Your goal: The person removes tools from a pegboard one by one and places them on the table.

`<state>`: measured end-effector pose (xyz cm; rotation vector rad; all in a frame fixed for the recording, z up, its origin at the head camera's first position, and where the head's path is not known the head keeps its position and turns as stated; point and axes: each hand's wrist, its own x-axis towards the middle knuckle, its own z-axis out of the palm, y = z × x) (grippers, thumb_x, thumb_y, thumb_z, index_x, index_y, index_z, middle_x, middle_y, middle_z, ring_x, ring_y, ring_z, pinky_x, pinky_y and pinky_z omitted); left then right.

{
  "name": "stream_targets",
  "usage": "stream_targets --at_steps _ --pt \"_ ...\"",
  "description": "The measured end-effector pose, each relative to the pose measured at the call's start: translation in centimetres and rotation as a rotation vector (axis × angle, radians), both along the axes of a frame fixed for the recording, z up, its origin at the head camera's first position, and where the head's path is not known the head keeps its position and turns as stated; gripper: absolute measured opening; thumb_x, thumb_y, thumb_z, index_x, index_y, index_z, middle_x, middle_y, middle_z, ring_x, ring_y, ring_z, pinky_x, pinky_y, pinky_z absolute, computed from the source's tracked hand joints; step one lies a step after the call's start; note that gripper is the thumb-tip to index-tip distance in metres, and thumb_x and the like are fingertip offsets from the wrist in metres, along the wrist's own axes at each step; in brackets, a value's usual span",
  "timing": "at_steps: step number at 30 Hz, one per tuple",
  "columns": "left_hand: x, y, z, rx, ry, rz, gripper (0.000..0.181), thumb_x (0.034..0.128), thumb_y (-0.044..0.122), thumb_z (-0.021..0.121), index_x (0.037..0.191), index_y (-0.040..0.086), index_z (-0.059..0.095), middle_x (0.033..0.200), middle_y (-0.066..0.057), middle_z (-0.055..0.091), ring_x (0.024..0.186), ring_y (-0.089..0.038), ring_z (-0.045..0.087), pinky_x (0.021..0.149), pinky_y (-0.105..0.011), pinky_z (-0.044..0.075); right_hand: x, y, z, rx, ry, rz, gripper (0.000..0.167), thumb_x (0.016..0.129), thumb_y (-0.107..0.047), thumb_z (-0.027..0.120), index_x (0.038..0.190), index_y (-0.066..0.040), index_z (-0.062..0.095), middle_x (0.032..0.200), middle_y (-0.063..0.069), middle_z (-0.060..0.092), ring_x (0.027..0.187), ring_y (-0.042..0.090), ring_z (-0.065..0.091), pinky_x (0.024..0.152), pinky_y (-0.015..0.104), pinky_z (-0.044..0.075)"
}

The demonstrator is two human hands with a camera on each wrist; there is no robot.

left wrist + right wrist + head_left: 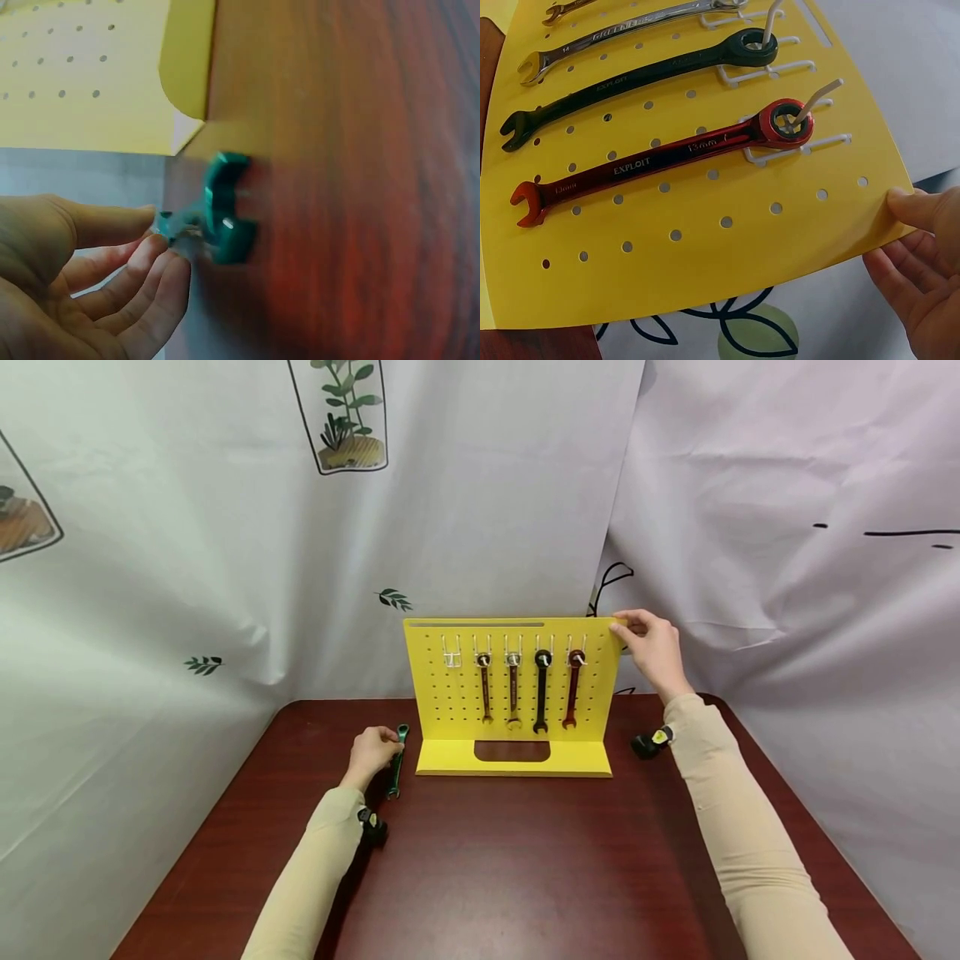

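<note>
My left hand (372, 752) pinches a green combination wrench (398, 762) between thumb and fingers, left of the yellow pegboard (450, 718). In the left wrist view the wrench's open end (225, 210) points away from the fingers, over the tabletop. My right hand (654, 647) grips the pegboard's upper right corner, thumb on the front face and fingers behind. Several wrenches hang from white hooks on the board; nearest the right hand is a red wrench (652, 161), beside a black-looking one (630, 86). The leftmost hook (452, 658) bears no wrench.
The pegboard stands on its own yellow base near the back of a dark red wooden table (525, 860). Behind and beside the table hangs a pale curtain (510, 485) with plant drawings. Dark devices are strapped at both wrists.
</note>
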<state>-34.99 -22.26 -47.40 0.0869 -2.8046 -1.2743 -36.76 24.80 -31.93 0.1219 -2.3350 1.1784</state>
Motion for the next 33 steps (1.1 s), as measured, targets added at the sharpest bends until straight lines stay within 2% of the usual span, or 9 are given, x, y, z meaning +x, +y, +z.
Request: stream_targets --at_steps 7,13,21,26,33 --pt "-0.6 1.2 1.4 -0.024 0.084 -0.017 0.021 0.0951 0.015 0.069 0.109 0.0 0.071 0.098 -0.015 0.072 0.077 -0.026 0.064 0.064 -0.035 0.052 0.0 0.0 0.1 -0.001 -0.004 0.004 0.035 0.099 -0.03 0.066 0.126 -0.008 0.07 0.11 0.016 0.069 0.097 0.022 0.063 0.067 0.021 0.046" --pt "-1.2 2.9 3.2 0.064 0.142 -0.079 0.022 0.0958 0.015 0.069 0.111 -0.001 0.07 0.101 -0.018 0.072 0.089 -0.035 0.069 0.071 -0.039 0.057 0.1 0.0 0.1 -0.002 -0.007 0.002 0.036 0.099 -0.032 0.066 0.127 -0.008 0.069 0.111 0.016 0.069 0.098 0.023 0.063 0.069 0.022 0.046" --pt "-1.5 5.8 5.3 0.146 0.188 -0.137 0.025 0.0965 0.02 0.07 0.117 0.005 0.072 0.112 -0.013 0.072 0.103 -0.029 0.065 0.084 -0.043 0.054 0.1 0.1 0.1 -0.005 -0.015 0.002 0.037 0.1 -0.033 0.065 0.127 -0.008 0.069 0.112 0.016 0.069 0.099 0.023 0.063 0.072 0.026 0.046" --pt "-1.8 7.4 6.0 0.238 0.189 -0.17 0.027 0.0964 0.019 0.071 0.12 0.005 0.071 0.116 -0.013 0.071 0.108 -0.029 0.065 0.091 -0.046 0.053 0.1 0.2 0.0 -0.001 -0.008 0.0 0.037 0.1 -0.032 0.065 0.127 -0.008 0.069 0.111 0.016 0.069 0.099 0.024 0.063 0.071 0.025 0.046" --pt "-2.0 9.3 6.6 0.252 0.201 -0.193 0.028 0.0957 0.021 0.072 0.12 0.008 0.071 0.118 -0.01 0.071 0.109 -0.027 0.065 0.092 -0.045 0.053 0.0 0.1 0.0 0.0 -0.006 0.001 0.037 0.1 -0.032 0.065 0.127 -0.008 0.069 0.111 0.016 0.069 0.098 0.023 0.063 0.069 0.023 0.046"
